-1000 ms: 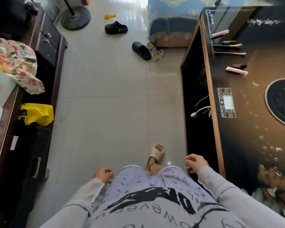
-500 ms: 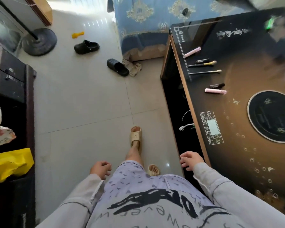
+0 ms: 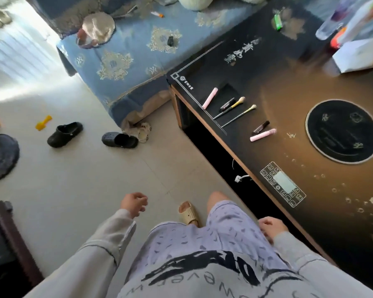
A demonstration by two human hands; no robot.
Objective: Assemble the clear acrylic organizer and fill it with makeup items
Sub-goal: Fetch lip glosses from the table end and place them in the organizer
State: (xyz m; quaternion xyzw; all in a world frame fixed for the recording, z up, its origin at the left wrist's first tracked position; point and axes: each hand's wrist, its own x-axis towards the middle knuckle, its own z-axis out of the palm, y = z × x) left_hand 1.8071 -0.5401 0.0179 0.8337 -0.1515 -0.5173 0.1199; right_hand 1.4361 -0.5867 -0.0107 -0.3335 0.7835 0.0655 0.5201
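both my left hand (image 3: 134,204) and right hand (image 3: 271,230) hang loosely curled, empty. makeup items (image 3: 210,98) lie on the table (image 3: 289,117) ahead; no organizer in view. i'd close in squarely before reaching.

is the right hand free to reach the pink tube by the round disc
Probably, with a forward lean: the right hand is empty beside the table and nothing covers the pink tube.

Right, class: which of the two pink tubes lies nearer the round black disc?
The pink tube lying beside the short dark tube, just left of the disc. The other pink tube lies near the table's far corner.
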